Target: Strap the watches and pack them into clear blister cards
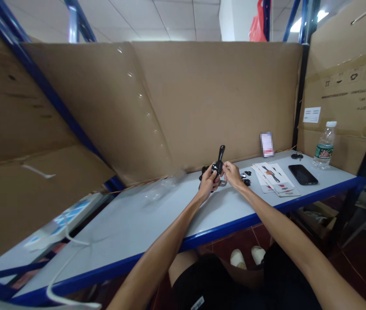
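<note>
My left hand [207, 182] is closed around a black tool with a long rounded handle [221, 154], which points up over the table. On the tool's right side, my right hand [232, 173] pinches with thumb and fingers; the exact spot is partly hidden by the fingers. A grey metal-looking piece [223, 183] shows just below, between the two hands. Small black parts [246, 182] lie on the table beside my right wrist. More dark material shows behind my left hand, too covered to make out.
Printed cards [275, 176], a black phone [303, 174], keys [297, 156] and a water bottle [324, 148] are on the right. An upright phone [267, 144] leans at the back. Clear plastic [161, 189] lies left of my hands. Cardboard walls [215, 94] enclose the table [121, 232].
</note>
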Demonstrator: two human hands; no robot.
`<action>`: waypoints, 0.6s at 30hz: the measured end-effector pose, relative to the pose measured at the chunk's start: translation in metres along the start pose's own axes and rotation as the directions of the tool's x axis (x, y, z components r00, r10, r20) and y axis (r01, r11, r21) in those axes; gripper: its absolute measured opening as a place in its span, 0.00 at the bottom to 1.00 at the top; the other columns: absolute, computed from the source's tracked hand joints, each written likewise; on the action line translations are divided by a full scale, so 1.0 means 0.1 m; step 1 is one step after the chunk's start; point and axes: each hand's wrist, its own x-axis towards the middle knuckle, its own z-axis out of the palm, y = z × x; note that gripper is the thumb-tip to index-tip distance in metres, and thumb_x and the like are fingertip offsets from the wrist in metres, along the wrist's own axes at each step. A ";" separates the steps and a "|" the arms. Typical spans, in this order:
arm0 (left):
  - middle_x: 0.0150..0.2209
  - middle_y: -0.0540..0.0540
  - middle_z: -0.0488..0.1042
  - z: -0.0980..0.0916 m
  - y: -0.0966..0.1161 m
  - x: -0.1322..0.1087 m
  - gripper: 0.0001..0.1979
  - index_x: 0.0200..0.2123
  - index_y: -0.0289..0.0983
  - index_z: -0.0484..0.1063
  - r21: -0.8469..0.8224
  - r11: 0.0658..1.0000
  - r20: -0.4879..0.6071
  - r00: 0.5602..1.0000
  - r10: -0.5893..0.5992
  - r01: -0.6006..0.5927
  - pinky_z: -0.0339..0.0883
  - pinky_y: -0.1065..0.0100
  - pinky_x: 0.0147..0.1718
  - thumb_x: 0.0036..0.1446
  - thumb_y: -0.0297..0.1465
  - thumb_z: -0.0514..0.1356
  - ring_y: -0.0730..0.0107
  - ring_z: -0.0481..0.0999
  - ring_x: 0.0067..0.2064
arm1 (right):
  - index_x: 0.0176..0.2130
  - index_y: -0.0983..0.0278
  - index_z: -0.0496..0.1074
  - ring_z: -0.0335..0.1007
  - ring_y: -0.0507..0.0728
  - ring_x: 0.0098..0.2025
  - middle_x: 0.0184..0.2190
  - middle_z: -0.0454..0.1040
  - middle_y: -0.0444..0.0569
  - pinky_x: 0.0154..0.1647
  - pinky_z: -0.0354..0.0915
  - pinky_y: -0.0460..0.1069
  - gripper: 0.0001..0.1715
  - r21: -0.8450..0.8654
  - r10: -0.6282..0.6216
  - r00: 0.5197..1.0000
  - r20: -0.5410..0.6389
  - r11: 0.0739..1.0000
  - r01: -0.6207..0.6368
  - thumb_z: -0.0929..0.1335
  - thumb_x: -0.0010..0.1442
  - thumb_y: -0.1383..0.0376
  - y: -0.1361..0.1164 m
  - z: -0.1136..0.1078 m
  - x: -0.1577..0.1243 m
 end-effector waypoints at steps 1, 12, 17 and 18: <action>0.22 0.61 0.56 -0.01 0.00 0.00 0.36 0.65 0.42 0.58 0.000 1.000 0.005 1.000 -0.002 0.002 0.39 0.81 0.15 0.59 0.46 0.65 0.82 0.50 0.16 | 0.30 0.59 0.63 0.60 0.50 0.16 0.19 0.69 0.38 0.18 0.56 0.44 0.12 0.001 -0.001 1.000 0.003 1.000 0.001 0.62 0.64 0.57 0.00 0.00 0.00; 0.22 0.61 0.58 -0.03 -0.01 0.01 0.47 0.73 0.40 0.48 -0.002 0.999 0.011 0.999 -0.032 0.032 0.41 0.81 0.16 0.57 0.44 0.67 0.82 0.53 0.17 | 0.30 0.59 0.62 0.60 0.49 0.15 0.20 0.70 0.39 0.19 0.58 0.44 0.11 -0.020 -0.049 0.999 0.011 0.999 0.049 0.61 0.63 0.58 0.01 -0.05 -0.02; 0.22 0.59 0.60 0.00 0.06 0.00 0.43 0.72 0.40 0.51 -0.063 0.996 0.013 0.998 -0.058 0.058 0.41 0.80 0.15 0.58 0.44 0.64 0.81 0.53 0.16 | 0.31 0.60 0.64 0.61 0.50 0.15 0.21 0.70 0.39 0.19 0.58 0.44 0.12 0.006 -0.052 0.999 0.007 0.999 0.052 0.62 0.63 0.56 0.01 -0.06 -0.01; 0.22 0.59 0.61 0.00 0.07 0.00 0.42 0.71 0.39 0.52 -0.084 0.995 0.012 0.998 -0.058 0.059 0.41 0.80 0.15 0.58 0.44 0.62 0.80 0.54 0.16 | 0.31 0.60 0.64 0.61 0.50 0.15 0.21 0.70 0.39 0.19 0.58 0.45 0.13 0.009 -0.052 0.999 0.007 0.999 0.052 0.62 0.63 0.55 0.01 -0.06 0.00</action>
